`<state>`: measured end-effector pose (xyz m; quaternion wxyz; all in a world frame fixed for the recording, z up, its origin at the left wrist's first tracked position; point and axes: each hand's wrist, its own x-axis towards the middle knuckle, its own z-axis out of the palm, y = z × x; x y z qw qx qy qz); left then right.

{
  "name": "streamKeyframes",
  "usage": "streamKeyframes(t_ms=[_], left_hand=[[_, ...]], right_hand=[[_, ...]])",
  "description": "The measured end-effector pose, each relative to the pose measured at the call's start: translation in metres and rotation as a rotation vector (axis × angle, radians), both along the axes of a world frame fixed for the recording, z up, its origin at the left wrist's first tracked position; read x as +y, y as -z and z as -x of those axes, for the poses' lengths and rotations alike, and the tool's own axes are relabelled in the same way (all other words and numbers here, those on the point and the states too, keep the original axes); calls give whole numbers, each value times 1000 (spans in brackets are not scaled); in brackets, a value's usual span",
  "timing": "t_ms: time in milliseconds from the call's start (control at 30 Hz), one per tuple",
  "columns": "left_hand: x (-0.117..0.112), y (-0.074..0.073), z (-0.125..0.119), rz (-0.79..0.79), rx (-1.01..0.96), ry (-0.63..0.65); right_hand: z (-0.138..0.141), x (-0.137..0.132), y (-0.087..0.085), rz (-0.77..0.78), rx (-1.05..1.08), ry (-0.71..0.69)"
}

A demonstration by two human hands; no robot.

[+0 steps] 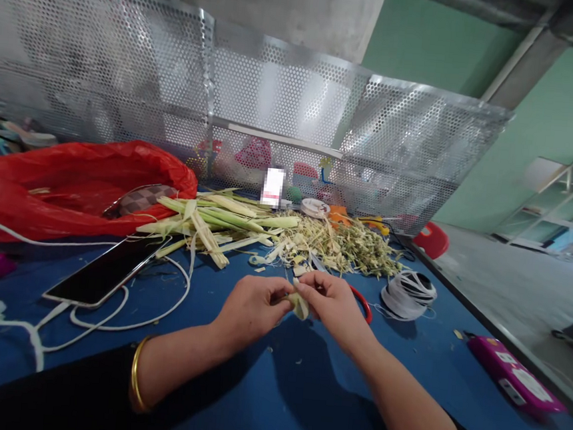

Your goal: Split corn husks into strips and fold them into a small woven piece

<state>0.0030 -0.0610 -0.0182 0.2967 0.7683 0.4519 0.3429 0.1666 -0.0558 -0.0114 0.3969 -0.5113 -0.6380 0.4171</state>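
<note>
Both my hands meet over the blue table (271,388). My left hand (252,306) and my right hand (331,302) are closed in a pinch on a small folded piece of pale green leaf strip (299,304) held between them. A gold bangle (136,372) sits on my left wrist. Just behind my hands lie a bundle of long green and pale leaf strips (216,221) and a heap of short trimmed leaf scraps (346,246). A red handle (363,302), perhaps scissors, shows from behind my right hand.
A red plastic bag (68,182) lies at the left, with a phone (106,269) on a white cable (121,318). A spool of white thread (408,294) and a purple case (516,375) are at the right. A perforated metal screen (286,101) closes the back.
</note>
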Motion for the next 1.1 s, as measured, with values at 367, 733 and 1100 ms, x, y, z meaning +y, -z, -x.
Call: streamKeyframes(t_ms=[367, 733, 1100], left_hand=[[4, -4, 1, 248, 23, 194], [6, -8, 6, 573, -148, 356], [1, -4, -5, 744, -308, 222]], right_hand=[[-2, -7, -5, -361, -294, 123], [4, -3, -2, -245, 251, 149], [7, -10, -3, -358, 167, 2]])
